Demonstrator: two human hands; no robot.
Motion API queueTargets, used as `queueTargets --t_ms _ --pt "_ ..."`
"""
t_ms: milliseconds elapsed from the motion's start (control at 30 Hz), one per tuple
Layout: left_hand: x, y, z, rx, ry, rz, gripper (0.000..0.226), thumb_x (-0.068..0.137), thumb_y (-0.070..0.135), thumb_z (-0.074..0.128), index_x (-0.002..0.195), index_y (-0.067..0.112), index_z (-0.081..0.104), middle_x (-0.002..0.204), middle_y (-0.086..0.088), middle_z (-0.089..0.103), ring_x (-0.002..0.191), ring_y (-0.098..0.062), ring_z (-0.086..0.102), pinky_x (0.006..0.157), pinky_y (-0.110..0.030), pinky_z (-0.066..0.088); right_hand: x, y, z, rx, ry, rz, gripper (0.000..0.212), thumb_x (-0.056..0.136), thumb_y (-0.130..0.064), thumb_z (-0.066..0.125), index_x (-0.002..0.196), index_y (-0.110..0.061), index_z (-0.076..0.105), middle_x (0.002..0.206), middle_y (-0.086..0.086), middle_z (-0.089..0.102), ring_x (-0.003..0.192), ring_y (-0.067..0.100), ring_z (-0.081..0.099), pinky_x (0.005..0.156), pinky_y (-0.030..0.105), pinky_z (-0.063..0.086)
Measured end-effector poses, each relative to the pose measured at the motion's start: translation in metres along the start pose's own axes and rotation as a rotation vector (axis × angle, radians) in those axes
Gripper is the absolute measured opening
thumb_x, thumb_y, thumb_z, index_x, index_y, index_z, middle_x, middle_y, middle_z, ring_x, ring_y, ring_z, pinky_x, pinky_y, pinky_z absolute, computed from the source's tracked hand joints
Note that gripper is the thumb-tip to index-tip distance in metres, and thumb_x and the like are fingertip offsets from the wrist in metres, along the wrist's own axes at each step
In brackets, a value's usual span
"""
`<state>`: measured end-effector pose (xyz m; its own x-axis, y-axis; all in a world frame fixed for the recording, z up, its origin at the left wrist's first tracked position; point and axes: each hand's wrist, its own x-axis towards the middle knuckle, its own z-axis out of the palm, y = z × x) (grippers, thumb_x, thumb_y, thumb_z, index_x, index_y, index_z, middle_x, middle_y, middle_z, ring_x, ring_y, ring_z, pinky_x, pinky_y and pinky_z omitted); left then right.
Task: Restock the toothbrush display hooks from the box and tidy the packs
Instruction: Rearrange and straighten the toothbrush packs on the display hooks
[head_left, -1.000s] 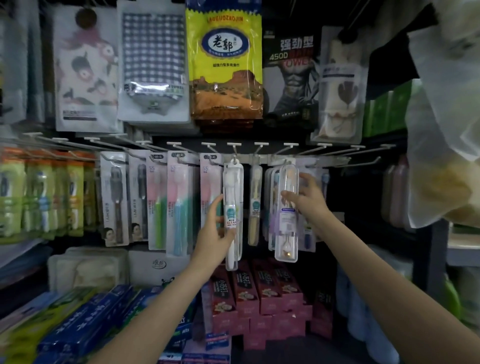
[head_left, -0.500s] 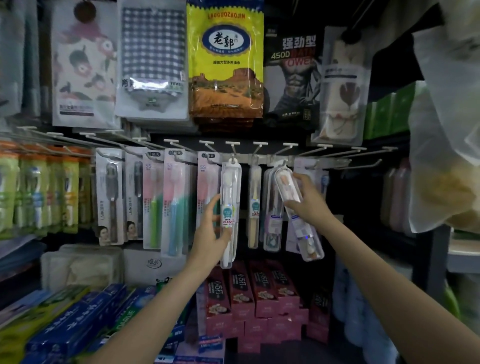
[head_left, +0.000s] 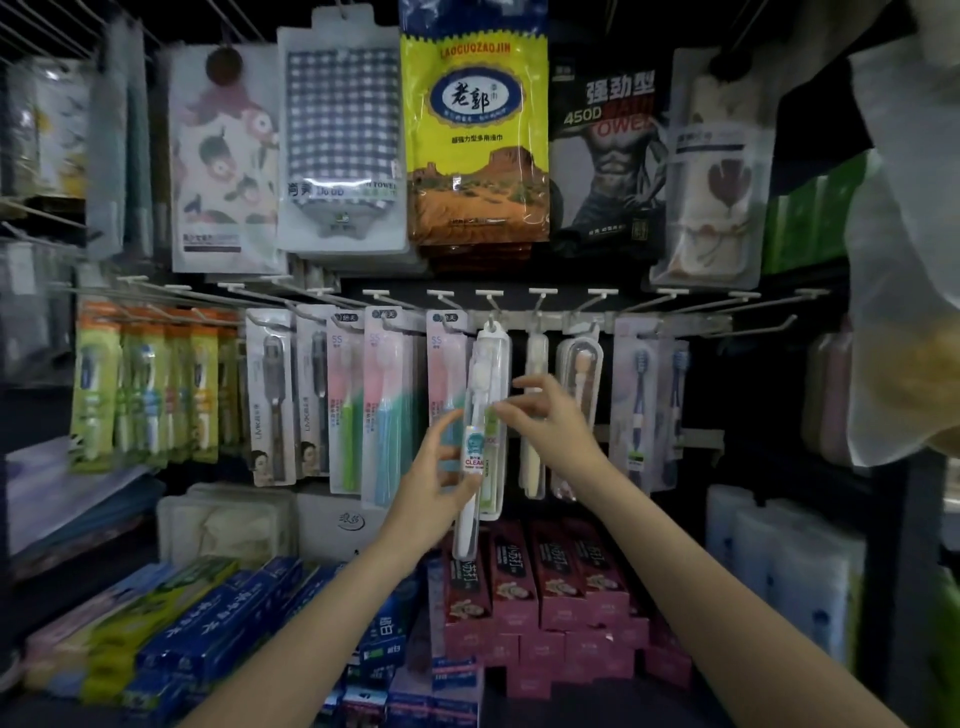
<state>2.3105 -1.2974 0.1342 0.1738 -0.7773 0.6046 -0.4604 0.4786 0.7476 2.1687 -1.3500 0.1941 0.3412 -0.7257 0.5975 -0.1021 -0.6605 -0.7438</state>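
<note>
Clear hard-plastic toothbrush case (head_left: 480, 431), white brush inside, blue "CLEAN" label low on its front. It hangs tilted from the display hook (head_left: 489, 304) near the middle of the hook rail (head_left: 644, 325), foot swung out toward the left hand.

Left hand (head_left: 434, 486): thumb and fingers curled round the lower half of the case, clamped on it at the label. Right hand (head_left: 550, 415): fingers spread apart, tips touching the case's right edge at mid-height, steadying rather than gripping.

Handling, as a judgement: light, rigid, smooth and likely slippery; the thin hang tab at the top looks like the weak point. Best held by the long edges at mid-body, not by the tab.

Neighbours: a second clear case (head_left: 535, 415) hangs straight just to the right; a rounded capsule case (head_left: 582, 374) beyond it. Flat carded blister packs (head_left: 384, 405) fill the hooks to the left. Pink toothpaste cartons (head_left: 519, 582) are stacked on the shelf below. No restock box visible.
</note>
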Motion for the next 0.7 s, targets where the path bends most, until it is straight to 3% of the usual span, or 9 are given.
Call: queueTargets --t_ms 100,233,333,467,567,700 --pt "-0.004 0.007 0.0 0.031 -0.046 0.036 0.06 0.09 0.017 0.06 0.121 0.054 0.026 0.108 0.014 0.046 0.096 -0.002 0.056 0.072 -0.01 0.045 0.001 -0.001 0.008 0.078 -0.015 0.048 0.037 0.085 -0.022 0.067 0.117 -0.017 0.048 0.098 0.004 0.069 0.097 0.015 0.063 0.086 0.027 0.049" --pt "-0.008 0.007 -0.001 0.201 -0.1 0.128 0.05 0.091 0.018 0.057 0.126 0.045 0.034 0.121 0.026 0.042 0.117 0.001 0.043 0.099 -0.022 0.039 0.007 0.003 -0.005 0.222 0.114 0.1 0.028 0.091 -0.015 0.058 0.116 -0.02 0.046 0.106 0.008 0.063 0.096 0.021 0.062 0.08 0.03 0.05" --pt "-0.008 -0.004 -0.001 0.323 -0.078 0.14 0.041 0.094 0.016 0.052 0.131 0.031 0.042 0.128 0.015 0.039 0.129 -0.008 0.034 0.108 -0.025 0.028 0.013 0.002 -0.023 0.315 0.19 0.101 0.025 0.096 -0.014 0.049 0.119 -0.022 0.046 0.105 0.011 0.06 0.084 0.024 0.065 0.072 0.035 0.054" --pt "-0.012 -0.013 0.006 0.43 -0.107 0.093 0.043 0.094 0.011 0.048 0.135 0.024 0.042 0.139 0.007 0.037 0.132 -0.013 0.032 0.112 -0.027 0.023 0.021 -0.001 -0.03 0.2 0.202 0.075 0.026 0.097 -0.017 0.048 0.122 -0.018 0.047 0.098 0.005 0.06 0.069 0.02 0.065 0.08 0.043 0.055" --pt "-0.011 -0.016 0.009 0.478 -0.12 0.078 0.046 0.095 0.012 0.046 0.138 0.024 0.039 0.147 0.004 0.031 0.137 -0.012 0.025 0.113 -0.026 0.017 0.024 -0.005 -0.029 0.168 0.194 0.066 0.028 0.096 -0.015 0.049 0.124 -0.015 0.047 0.091 0.002 0.057 0.066 0.02 0.063 0.074 0.038 0.056" --pt "-0.007 -0.014 0.011 0.507 -0.118 0.072 0.046 0.095 0.011 0.045 0.139 0.024 0.038 0.151 0.004 0.025 0.14 -0.013 0.02 0.112 -0.024 0.014 0.022 -0.004 -0.026 0.143 0.127 0.078 0.029 0.097 -0.012 0.047 0.126 -0.01 0.048 0.094 0.013 0.058 0.059 0.019 0.059 0.053 0.025 0.052"
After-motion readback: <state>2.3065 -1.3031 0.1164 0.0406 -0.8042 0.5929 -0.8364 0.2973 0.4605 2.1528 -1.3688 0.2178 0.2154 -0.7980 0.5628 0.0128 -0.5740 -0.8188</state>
